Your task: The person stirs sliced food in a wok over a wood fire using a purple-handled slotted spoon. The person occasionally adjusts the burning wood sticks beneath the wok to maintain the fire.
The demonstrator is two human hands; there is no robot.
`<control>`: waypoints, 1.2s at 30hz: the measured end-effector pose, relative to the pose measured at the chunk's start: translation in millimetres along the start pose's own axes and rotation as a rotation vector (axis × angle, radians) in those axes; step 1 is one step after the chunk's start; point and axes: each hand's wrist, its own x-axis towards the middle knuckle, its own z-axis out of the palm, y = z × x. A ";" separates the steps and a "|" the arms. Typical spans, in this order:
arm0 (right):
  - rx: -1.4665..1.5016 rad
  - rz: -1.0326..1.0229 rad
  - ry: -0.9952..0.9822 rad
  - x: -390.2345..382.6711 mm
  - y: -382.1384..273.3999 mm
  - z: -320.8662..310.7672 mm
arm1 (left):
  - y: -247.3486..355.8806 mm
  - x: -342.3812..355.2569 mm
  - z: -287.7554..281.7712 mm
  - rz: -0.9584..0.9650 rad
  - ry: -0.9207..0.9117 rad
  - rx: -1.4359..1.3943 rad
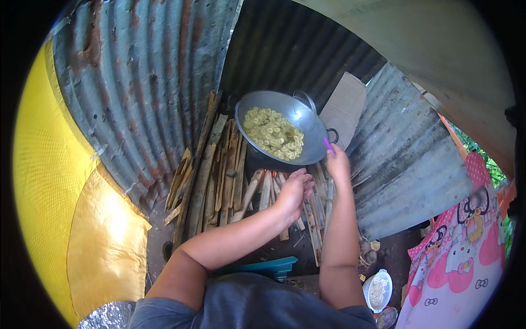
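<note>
A wide metal wok (318, 137) sits over burning wood. In it, many pale ring-shaped pieces (273, 133) lie in oil, mostly on the left side. My right hand (338, 164) is closed round a purple handle (329, 145) beside the wok's right loop handle. A wire-mesh strainer (304, 100) rests against the far inner wall of the wok, in line with that handle; the join between them is hard to make out. My left hand (296, 193) hovers in front of the wok, above the firewood, fingers loosely bent and apart, with nothing seen in it.
Split firewood (219, 175) lies left of and below the wok, with glowing embers (274, 173) underneath. Corrugated metal sheets (142, 88) and a cardboard piece (344, 104) stand around. A white tub (378, 290) with pale contents is at lower right, near a pink patterned cloth (455, 268).
</note>
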 end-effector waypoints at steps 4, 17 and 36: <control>-0.168 0.108 -0.178 -8.3 -17.3 27.5 | -4.5 2.7 -1.4 -0.013 0.016 0.002; -0.374 0.040 -0.242 -91.6 -70.3 -66.0 | -15.0 3.8 4.6 -0.054 -0.027 0.020; -0.177 0.002 -0.138 -94.6 -100.2 -79.8 | -22.2 14.7 8.3 -0.109 -0.059 -0.044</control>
